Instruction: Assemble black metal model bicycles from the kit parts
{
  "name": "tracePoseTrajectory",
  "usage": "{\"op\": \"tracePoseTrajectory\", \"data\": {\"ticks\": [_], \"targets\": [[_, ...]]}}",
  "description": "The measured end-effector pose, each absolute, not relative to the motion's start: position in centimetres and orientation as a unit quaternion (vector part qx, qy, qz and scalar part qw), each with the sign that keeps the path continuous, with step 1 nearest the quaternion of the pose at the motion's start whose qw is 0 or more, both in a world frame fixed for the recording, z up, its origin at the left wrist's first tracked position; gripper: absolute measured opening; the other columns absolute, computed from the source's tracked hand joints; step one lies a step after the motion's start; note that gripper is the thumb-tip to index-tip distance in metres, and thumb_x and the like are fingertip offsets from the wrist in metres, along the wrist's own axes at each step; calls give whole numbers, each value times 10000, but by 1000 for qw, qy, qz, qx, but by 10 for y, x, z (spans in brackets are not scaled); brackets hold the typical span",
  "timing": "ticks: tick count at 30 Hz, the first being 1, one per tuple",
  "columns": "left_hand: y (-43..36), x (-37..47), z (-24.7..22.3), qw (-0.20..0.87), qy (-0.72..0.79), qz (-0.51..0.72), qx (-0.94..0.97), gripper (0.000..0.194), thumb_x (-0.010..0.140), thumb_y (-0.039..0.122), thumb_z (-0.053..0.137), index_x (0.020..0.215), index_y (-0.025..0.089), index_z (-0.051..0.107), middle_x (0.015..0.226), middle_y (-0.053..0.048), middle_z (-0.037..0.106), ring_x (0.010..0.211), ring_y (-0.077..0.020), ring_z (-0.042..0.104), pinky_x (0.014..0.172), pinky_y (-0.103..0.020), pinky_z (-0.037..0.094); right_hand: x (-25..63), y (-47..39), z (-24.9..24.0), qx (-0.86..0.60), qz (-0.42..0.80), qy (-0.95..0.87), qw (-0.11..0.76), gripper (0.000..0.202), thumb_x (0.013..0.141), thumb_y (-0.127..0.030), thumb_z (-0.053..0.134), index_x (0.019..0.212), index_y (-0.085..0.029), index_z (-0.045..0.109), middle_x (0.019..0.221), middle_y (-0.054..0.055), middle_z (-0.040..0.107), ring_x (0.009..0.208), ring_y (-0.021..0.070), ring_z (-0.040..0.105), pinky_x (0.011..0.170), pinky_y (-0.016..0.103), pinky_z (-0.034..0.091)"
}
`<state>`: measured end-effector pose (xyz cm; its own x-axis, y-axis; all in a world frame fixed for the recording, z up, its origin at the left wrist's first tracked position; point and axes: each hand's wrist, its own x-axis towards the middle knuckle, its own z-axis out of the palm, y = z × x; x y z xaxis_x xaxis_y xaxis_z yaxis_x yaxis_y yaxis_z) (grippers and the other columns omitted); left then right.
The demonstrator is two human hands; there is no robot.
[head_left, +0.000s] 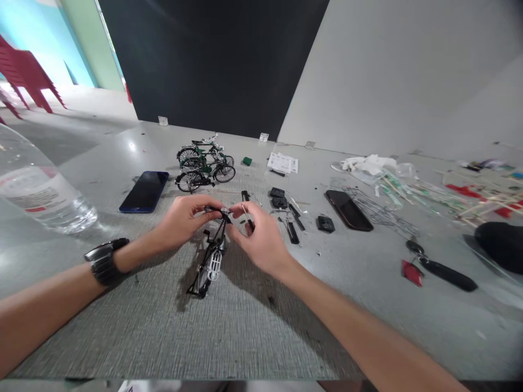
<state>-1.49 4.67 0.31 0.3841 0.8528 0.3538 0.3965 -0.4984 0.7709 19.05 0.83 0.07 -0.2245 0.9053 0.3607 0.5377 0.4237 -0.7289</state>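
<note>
Nearest me, both forearms reach in over the grey surface (253, 332), a watch (104, 261) on the left wrist. My left hand (180, 220) has its fingers pinched together on the top end of a half-built model bicycle (210, 256), which stands tilted on the surface just below the two hands, its lower wheel end resting toward 7 o'clock. My right hand (259, 239) meets the same top end from 3 o'clock, thumb and forefinger closed on the part while a thin screwdriver (247, 216) lies tucked in the other fingers.

I judge the model light, stiff but fragile: thin metal tubes, fine spokes, small parts that could bend or pop off. I would hold it by the frame near the joint, not by the wheel or mudguard.

Beyond, at 1 o'clock, small black parts (286, 209) lie scattered, with a dark phone (348, 209) further right. At 11 o'clock lies a blue phone (144, 191); at 12 o'clock, farther off, stand finished green model bicycles (205, 163). A water bottle (38, 190) looms at 9 o'clock.
</note>
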Motion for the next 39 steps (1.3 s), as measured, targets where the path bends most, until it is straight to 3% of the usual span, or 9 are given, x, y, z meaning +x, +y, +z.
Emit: {"op": "tracePoseTrajectory", "data": {"ticks": [3, 6, 11, 16, 23, 30, 33, 39], "targets": [[49, -17, -1, 297, 420, 406, 755, 199, 900, 347, 678, 982, 197, 779, 980, -62, 799, 904, -223, 716, 812, -342, 547, 195, 0, 11, -488, 271, -719, 415, 169, 967, -281, 532, 1093, -203, 612, 1028, 46, 684, 519, 79, 442, 515, 267, 376], [52, -18, -4, 273, 437, 424, 745, 193, 889, 338, 678, 965, 196, 783, 975, -65, 802, 900, -222, 720, 808, -337, 554, 197, -7, 22, -484, 310, -711, 405, 245, 972, -406, 578, 1126, -221, 621, 1030, 35, 687, 461, 56, 368, 451, 259, 320], [50, -19, 1, 239, 450, 411, 756, 196, 915, 319, 643, 971, 213, 798, 950, -51, 809, 867, -216, 725, 829, -352, 559, 195, -7, 26, -500, 286, -721, 385, 290, 878, -441, 710, 1066, -222, 698, 992, 38, 723, 713, 137, 590, 578, 266, 426], [49, -18, 5, 314, 454, 404, 729, 218, 931, 332, 651, 1032, 208, 797, 945, -54, 813, 856, -212, 736, 792, -345, 585, 201, 2, 26, -505, 232, -739, 381, 180, 908, -339, 668, 1009, -226, 764, 831, 17, 740, 613, 130, 548, 576, 293, 404], [49, -17, 4, 431, 427, 400, 687, 259, 917, 337, 685, 1097, 175, 778, 943, -69, 813, 837, -203, 761, 756, -314, 616, 212, 9, 32, -495, 207, -751, 385, 160, 908, -286, 666, 956, -218, 803, 789, 25, 761, 656, 155, 620, 621, 301, 441], [42, -16, 8, 478, 398, 379, 685, 392, 902, 274, 709, 1274, 159, 666, 893, -46, 777, 814, -192, 748, 769, -326, 627, 215, 12, 33, -482, 220, -764, 368, 163, 916, -268, 659, 971, -230, 808, 850, 21, 785, 709, 161, 667, 647, 291, 466], [39, -15, 8, 458, 382, 380, 707, 492, 907, 244, 689, 1386, 191, 591, 973, -49, 761, 833, -186, 729, 775, -330, 616, 216, 13, 32, -472, 226, -771, 363, 161, 919, -268, 657, 965, -236, 809, 885, 19, 793, 735, 165, 683, 666, 295, 478], [38, -15, 5, 461, 351, 360, 732, 365, 942, 222, 632, 1307, 209, 626, 977, -36, 736, 833, -173, 724, 817, -332, 612, 220, 14, 35, -460, 263, -775, 344, 170, 929, -292, 646, 963, -229, 801, 864, 17, 785, 723, 156, 672, 664, 290, 480]]}}
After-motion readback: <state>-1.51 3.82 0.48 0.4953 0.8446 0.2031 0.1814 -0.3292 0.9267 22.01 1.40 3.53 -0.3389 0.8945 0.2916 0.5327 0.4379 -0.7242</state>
